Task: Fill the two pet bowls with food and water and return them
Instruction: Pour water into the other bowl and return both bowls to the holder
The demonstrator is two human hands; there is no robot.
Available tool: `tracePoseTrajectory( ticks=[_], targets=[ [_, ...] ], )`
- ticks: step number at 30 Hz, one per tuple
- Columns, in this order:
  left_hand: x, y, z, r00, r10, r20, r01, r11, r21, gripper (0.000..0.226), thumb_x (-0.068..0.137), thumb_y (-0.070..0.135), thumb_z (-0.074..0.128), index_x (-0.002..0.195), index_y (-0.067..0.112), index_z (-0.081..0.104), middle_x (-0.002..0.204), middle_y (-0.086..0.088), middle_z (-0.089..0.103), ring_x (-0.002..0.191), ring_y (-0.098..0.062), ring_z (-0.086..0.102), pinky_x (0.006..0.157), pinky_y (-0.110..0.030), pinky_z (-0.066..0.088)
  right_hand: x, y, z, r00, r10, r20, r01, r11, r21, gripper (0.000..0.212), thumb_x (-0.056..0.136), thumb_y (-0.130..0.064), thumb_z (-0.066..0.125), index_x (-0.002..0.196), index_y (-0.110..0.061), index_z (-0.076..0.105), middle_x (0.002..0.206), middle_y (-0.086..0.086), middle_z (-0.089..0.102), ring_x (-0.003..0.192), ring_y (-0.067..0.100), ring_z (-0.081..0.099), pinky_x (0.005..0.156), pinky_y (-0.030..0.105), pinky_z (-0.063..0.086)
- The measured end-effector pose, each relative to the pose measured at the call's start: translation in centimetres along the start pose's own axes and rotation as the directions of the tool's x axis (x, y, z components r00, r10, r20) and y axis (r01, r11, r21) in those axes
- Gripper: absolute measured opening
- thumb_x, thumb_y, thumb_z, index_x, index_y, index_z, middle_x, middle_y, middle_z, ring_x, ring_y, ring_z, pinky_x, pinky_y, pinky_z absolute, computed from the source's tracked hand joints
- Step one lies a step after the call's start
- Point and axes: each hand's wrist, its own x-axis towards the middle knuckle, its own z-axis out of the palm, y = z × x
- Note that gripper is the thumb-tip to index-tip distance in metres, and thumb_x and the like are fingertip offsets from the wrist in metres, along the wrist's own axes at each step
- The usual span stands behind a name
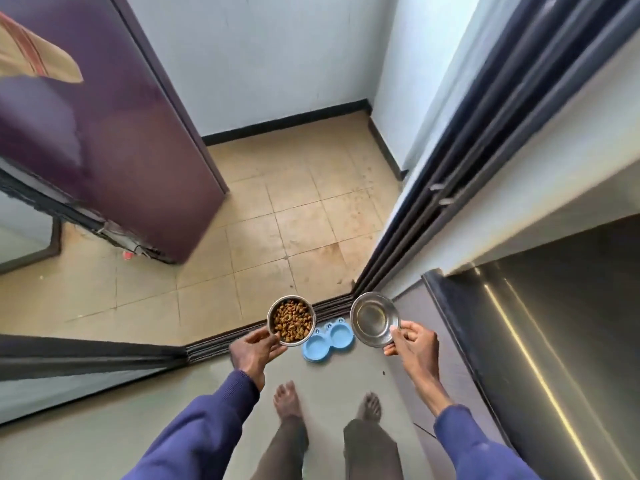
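My left hand point(254, 351) holds a steel bowl of brown kibble point(291, 320) from below, level, above the floor. My right hand point(412, 339) grips the rim of a second steel bowl point(374, 318), which looks shiny inside; I cannot tell whether it holds water. Between and below the two bowls, a blue plastic double-bowl stand point(328, 341) lies on the grey floor with both round wells showing. Both arms wear blue sleeves.
My bare feet point(287, 398) stand just behind the stand. A dark sliding-door track point(332, 303) runs past the stand's far side, with tan tiles beyond. A purple fridge point(104, 133) stands at left and a steel-fronted cabinet point(554, 341) at right.
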Motion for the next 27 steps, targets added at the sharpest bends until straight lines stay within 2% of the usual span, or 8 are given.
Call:
tracePoseTrajectory(
  ticks=[4,8,11,13,15,22,27],
  targets=[
    [6.6,-1.4,-0.5,0.997,-0.040,-0.065,0.041,0.999,0.025,0.029,0.084,-0.020,0.064,0.113,-0.016,0.062,0.101,-0.032,0.067,0.080,-0.039,0.068,0.063,-0.039,0.063,4.2,3.1,5.3,0.999,0.024,0.029,-0.022,0.997,-0.077,0.002,0.093,0.001,0.067,0.092,0.000,0.068,0.060,0.010,0.073,0.046,0.023,0.071,0.046,0.033,0.059],
    [13.6,-5.0,-0.2,0.985,-0.088,-0.146,0.095,0.995,0.042,0.029,0.084,-0.020,0.065,0.112,-0.016,0.062,0.102,-0.035,0.070,0.083,-0.043,0.071,0.064,-0.044,0.064,8.3,7.3,9.4,0.999,0.027,0.039,-0.022,0.992,-0.123,0.013,0.095,-0.002,0.066,0.086,-0.011,0.065,0.060,0.012,0.072,0.048,0.025,0.070,0.044,0.024,0.054],
    [18.8,-8.7,0.4,0.978,-0.121,-0.169,0.130,0.991,0.040,0.031,0.082,-0.020,0.068,0.112,-0.015,0.063,0.105,-0.036,0.069,0.082,-0.043,0.072,0.064,-0.044,0.064,11.7,12.0,12.1,0.998,0.036,0.048,-0.028,0.987,-0.158,0.007,0.095,-0.005,0.067,0.090,-0.009,0.067,0.060,0.008,0.073,0.047,0.022,0.070,0.045,0.030,0.057],
    [22.1,-11.6,1.2,0.971,-0.137,-0.195,0.149,0.988,0.047,0.025,0.080,-0.019,0.070,0.103,-0.011,0.066,0.103,-0.034,0.070,0.081,-0.042,0.073,0.066,-0.044,0.065,14.2,15.6,13.9,0.996,0.050,0.073,-0.037,0.985,-0.171,0.001,0.095,-0.004,0.067,0.094,-0.004,0.068,0.062,0.006,0.073,0.048,0.020,0.070,0.046,0.034,0.058],
    [24.9,-14.1,1.6,0.964,-0.156,-0.215,0.169,0.985,0.045,0.021,0.079,-0.017,0.073,0.096,-0.007,0.068,0.100,-0.032,0.072,0.080,-0.040,0.075,0.068,-0.045,0.065,16.2,18.6,15.3,0.995,0.057,0.080,-0.043,0.984,-0.174,0.001,0.095,-0.003,0.066,0.096,-0.004,0.067,0.064,0.007,0.073,0.048,0.019,0.070,0.046,0.031,0.057],
    [34.3,-24.3,3.0,0.932,-0.221,-0.288,0.230,0.973,-0.001,0.027,0.078,-0.017,0.075,0.104,-0.013,0.068,0.100,-0.031,0.072,0.085,-0.043,0.075,0.060,-0.038,0.065,21.2,30.7,20.6,0.985,0.094,0.145,-0.063,0.977,-0.203,0.001,0.096,-0.005,0.065,0.096,-0.005,0.065,0.069,0.011,0.073,0.050,0.018,0.071,0.045,0.026,0.056],
    [39.3,-30.4,3.4,0.919,-0.253,-0.302,0.257,0.966,-0.027,0.030,0.076,-0.017,0.075,0.105,-0.012,0.068,0.097,-0.031,0.073,0.077,-0.040,0.076,0.066,-0.043,0.065,23.4,38.3,23.2,0.974,0.146,0.172,-0.100,0.962,-0.254,0.009,0.096,-0.012,0.067,0.094,-0.004,0.065,0.070,0.013,0.073,0.052,0.022,0.072,0.046,0.029,0.054]
  ],
)
